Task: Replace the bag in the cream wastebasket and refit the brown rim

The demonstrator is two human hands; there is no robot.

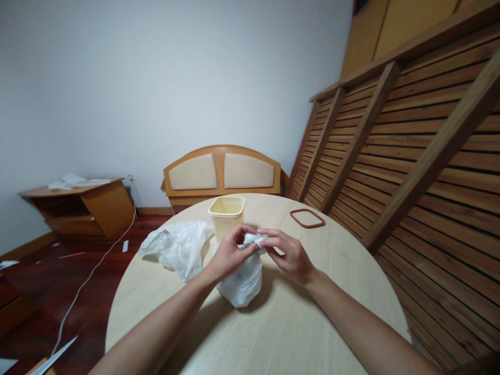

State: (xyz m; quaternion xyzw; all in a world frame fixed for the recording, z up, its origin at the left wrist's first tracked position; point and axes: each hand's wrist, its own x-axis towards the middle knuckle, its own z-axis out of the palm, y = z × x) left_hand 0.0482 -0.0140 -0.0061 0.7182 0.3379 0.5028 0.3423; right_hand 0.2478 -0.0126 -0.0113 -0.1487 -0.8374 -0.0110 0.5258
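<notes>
Hands (229, 253) (289, 255) pinch white bag (242, 284), seemingly its neck

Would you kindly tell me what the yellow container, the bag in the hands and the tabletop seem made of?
Yellow container: probably moulded plastic, satin, from its even colour and rounded rim.
Held bag: apparently thin plastic film, slightly glossy, given its crinkles.
Tabletop: matte wood or laminate; faint grain leaves it open.
</notes>
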